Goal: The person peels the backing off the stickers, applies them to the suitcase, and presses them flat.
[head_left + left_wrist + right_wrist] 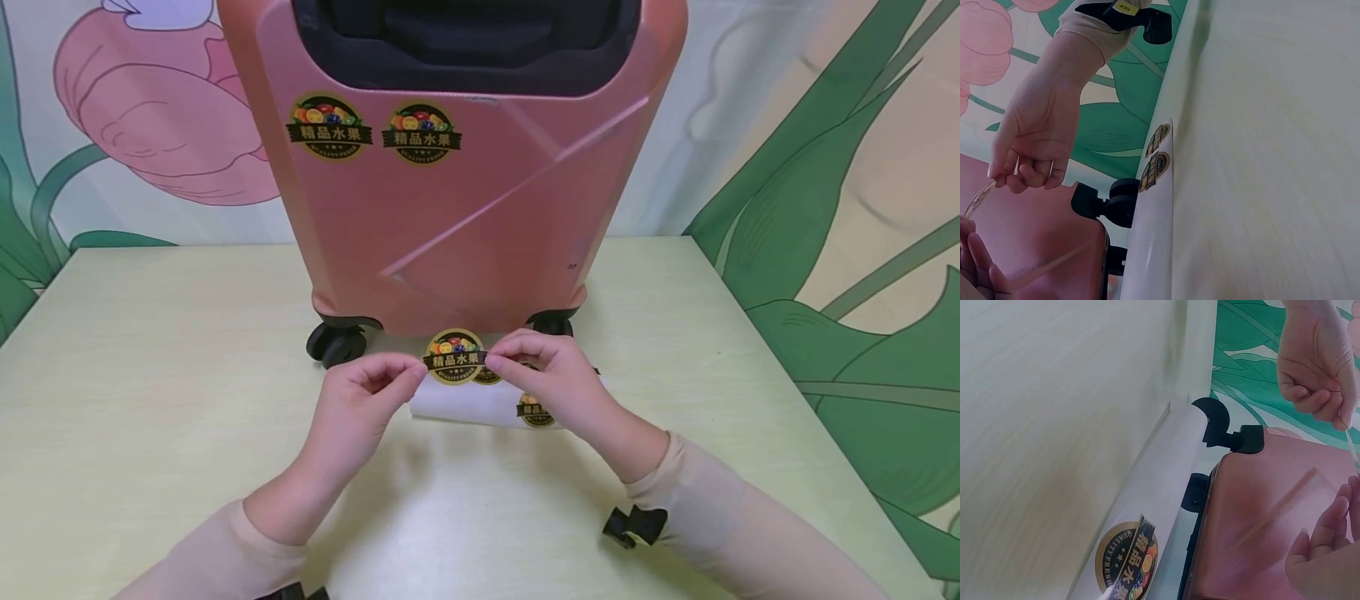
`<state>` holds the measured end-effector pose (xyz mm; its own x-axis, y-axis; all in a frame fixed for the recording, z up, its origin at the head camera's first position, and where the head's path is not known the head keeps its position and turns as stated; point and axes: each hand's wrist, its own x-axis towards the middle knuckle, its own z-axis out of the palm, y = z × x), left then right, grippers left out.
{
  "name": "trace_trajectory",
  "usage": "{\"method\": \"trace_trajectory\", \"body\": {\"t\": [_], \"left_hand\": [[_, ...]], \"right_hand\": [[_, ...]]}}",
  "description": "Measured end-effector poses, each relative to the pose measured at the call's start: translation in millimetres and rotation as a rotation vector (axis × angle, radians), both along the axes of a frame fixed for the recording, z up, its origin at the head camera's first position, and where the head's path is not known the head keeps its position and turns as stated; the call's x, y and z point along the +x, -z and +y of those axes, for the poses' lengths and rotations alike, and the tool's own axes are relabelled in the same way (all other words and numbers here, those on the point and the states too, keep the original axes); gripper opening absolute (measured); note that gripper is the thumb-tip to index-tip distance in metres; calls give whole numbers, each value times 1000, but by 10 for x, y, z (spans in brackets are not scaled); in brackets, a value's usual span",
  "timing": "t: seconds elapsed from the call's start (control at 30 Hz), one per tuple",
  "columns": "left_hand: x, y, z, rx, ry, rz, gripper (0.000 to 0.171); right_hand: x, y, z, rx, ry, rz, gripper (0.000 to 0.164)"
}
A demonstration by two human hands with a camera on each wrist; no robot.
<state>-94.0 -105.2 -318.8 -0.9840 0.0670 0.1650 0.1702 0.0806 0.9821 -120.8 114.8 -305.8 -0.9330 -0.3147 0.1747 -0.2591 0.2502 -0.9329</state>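
Observation:
A round black-and-gold fruit sticker [454, 357] is stretched between both hands, above the table. My left hand [367, 408] pinches its left edge with thumb and index finger. On the opposite edge, my right hand [558, 379] pinches it the same way. In the left wrist view the sticker [979, 197] shows almost edge-on. Below the hands lies a white sticker sheet [457, 404], slightly curled, bearing more of the same stickers; the right hand covers part of it. Behind stands a pink suitcase [465, 217] with two matching stickers [330, 127] side by side at its upper left.
The suitcase rests on black wheels [335, 343] on the pale table [150, 417]. Its dark handle recess [465, 42] is at the top. A wall covering with painted leaves [810, 183] and pink flowers hangs behind. Black wrist straps [636, 525] sit on the sleeves.

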Motion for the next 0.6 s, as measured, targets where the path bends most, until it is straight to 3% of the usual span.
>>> {"method": "trace_trajectory", "body": {"t": [0.27, 0.4, 0.5, 0.6], "left_hand": [[-50, -30, -13, -65, 8, 52, 10], [-110, -61, -52, -165, -7, 144, 9], [-186, -109, -135, -254, -87, 275, 8], [-280, -174, -261, -273, -239, 419, 10]], "right_hand": [[9, -16, 3, 10, -13, 72, 5], [-3, -34, -14, 10, -23, 102, 5], [-18, -57, -23, -1, -21, 108, 6], [-48, -82, -13, -15, -1, 115, 6]]}}
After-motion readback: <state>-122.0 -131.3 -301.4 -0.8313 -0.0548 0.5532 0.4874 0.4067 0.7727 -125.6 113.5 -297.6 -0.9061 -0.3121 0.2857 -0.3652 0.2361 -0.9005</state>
